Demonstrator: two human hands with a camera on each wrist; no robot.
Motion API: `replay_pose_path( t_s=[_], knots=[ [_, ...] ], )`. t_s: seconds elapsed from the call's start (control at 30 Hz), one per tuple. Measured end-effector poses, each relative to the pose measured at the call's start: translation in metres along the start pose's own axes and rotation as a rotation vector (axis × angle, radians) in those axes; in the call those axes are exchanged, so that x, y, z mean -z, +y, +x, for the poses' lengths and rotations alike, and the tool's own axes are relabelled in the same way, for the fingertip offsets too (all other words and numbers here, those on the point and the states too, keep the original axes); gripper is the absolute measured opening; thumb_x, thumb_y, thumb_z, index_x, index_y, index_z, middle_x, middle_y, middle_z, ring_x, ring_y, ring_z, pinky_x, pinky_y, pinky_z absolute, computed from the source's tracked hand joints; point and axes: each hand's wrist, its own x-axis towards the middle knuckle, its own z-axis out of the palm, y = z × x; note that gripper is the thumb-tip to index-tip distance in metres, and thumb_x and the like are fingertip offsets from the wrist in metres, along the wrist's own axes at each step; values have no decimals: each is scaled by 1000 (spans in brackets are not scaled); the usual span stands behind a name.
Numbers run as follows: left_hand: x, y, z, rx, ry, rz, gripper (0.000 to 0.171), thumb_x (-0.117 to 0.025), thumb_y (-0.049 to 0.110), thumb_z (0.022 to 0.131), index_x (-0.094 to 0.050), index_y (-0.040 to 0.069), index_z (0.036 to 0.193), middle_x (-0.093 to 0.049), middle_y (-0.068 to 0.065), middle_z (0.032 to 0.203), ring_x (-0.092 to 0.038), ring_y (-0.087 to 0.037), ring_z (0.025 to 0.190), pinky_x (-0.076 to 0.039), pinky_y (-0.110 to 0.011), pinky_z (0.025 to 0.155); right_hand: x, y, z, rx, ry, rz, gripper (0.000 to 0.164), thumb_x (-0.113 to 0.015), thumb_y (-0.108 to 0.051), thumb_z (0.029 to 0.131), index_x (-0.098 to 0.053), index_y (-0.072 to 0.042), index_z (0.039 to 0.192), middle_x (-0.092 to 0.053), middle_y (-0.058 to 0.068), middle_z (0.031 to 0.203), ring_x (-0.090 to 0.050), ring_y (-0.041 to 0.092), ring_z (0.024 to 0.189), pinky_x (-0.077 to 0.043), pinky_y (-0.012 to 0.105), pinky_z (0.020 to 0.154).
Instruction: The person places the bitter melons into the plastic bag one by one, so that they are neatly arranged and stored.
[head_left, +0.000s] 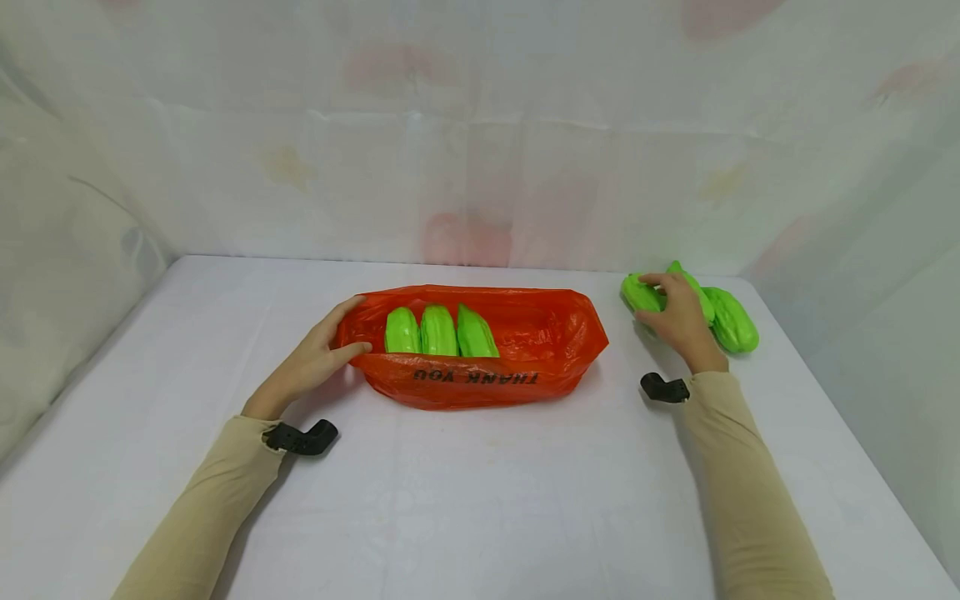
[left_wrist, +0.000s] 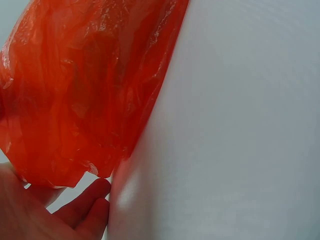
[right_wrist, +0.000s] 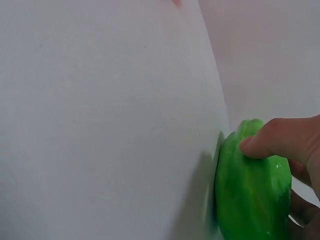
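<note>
A red plastic bag [head_left: 480,383] printed "THANK YOU" lies with its mouth spread wide, and three bright green ridged gourds [head_left: 438,331] rest side by side in its left half. My left hand [head_left: 318,350] holds the bag's left end, thumb over the rim; in the left wrist view the other fingers [left_wrist: 82,205] are partly behind the red film. At the far right, my right hand [head_left: 678,321] grips a green ridged gourd [head_left: 637,293]. The right wrist view shows the thumb on top of this gourd [right_wrist: 250,195], with the other fingers partly hidden behind it.
Two more green gourds [head_left: 733,321] lie right beside and behind my right hand. A white cloth covers the table [head_left: 487,500]. Behind it hangs a pale curtain [head_left: 480,142] with faded red patches.
</note>
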Motion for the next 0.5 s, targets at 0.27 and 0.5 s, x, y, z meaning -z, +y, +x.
replay_pose_path(
  t_s=[0.27,0.5],
  knots=[
    [0,-3,1,1,1,10,75,-59,13,95,-19,8,158,-23,-20,162,-18,-41,151,-14,-65,121,-4,2,-3,-26,3,-17,53,-62,0,84,-50,6,136,-45,34,140,-41,48,131,-33,61,110],
    [0,-1,0,3,4,18,75,-60,15,96,-19,10,158,-24,-20,162,-19,-41,150,-14,-65,121,-3,0,-5,-37,-17,-19,56,-64,0,85,-48,4,138,-44,33,143,-38,48,135,-31,62,112]
  ],
)
